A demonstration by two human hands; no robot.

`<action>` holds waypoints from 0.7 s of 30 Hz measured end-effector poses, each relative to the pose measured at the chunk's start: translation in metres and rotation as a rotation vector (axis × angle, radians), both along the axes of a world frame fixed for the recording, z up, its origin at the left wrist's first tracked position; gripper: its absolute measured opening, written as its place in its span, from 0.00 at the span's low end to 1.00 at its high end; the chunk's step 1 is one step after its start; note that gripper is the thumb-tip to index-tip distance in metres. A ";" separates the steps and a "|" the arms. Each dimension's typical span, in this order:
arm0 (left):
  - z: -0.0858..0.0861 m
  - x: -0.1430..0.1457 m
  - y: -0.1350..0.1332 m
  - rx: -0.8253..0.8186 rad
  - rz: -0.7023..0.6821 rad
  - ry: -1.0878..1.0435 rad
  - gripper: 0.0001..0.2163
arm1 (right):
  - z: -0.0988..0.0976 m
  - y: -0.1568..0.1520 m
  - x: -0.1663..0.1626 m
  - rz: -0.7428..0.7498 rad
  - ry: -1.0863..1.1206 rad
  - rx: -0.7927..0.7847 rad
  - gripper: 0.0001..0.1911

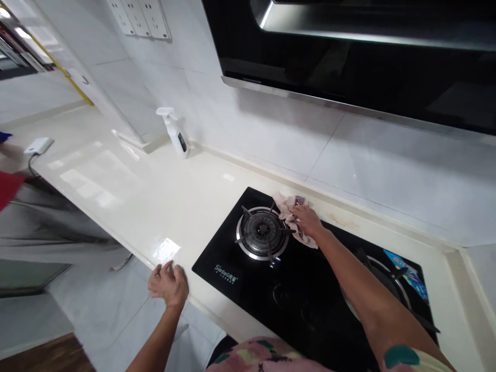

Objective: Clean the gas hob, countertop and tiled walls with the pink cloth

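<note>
My right hand (pixel 308 219) presses a crumpled pale cloth (pixel 289 209) with dark print against the back edge of the black glass gas stove (pixel 228 248). The cloth lies right beside the left burner (pixel 262 232) and its pan support, partly over the stove's rim. My fingers are closed on the cloth. My left hand (pixel 169 284) hangs near the counter's front edge with loosely curled, parted fingers and nothing in it. The right burner (pixel 387 279) is partly hidden behind my right forearm.
A white spray bottle (pixel 174 134) stands by the wall on the cream counter (pixel 135 181). A black range hood (pixel 349 72) overhangs the stove. At far left, a person in grey trousers (pixel 42 217) stands near a small white device (pixel 39 145). Brownish stains (pixel 343 221) mark the counter behind the stove.
</note>
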State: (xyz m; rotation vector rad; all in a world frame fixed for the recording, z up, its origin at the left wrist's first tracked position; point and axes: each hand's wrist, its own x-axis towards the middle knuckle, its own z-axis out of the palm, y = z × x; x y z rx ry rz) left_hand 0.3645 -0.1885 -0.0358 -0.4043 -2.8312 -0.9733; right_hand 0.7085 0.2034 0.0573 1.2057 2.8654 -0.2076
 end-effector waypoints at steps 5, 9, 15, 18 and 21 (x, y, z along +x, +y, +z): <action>0.000 0.002 0.003 0.060 0.047 0.001 0.18 | -0.005 -0.062 0.043 -0.138 -0.055 0.045 0.26; -0.003 0.003 0.003 0.076 0.048 -0.009 0.18 | -0.011 -0.112 0.046 -0.215 -0.070 0.050 0.24; -0.011 0.004 0.001 0.069 0.033 -0.022 0.18 | -0.019 -0.177 0.023 -0.256 -0.072 0.038 0.24; -0.013 0.003 0.001 0.071 0.009 -0.029 0.19 | -0.017 -0.201 0.006 -0.241 -0.039 -0.004 0.26; -0.012 0.002 -0.001 0.080 -0.029 -0.034 0.20 | -0.014 -0.215 -0.003 -0.169 0.009 -0.061 0.26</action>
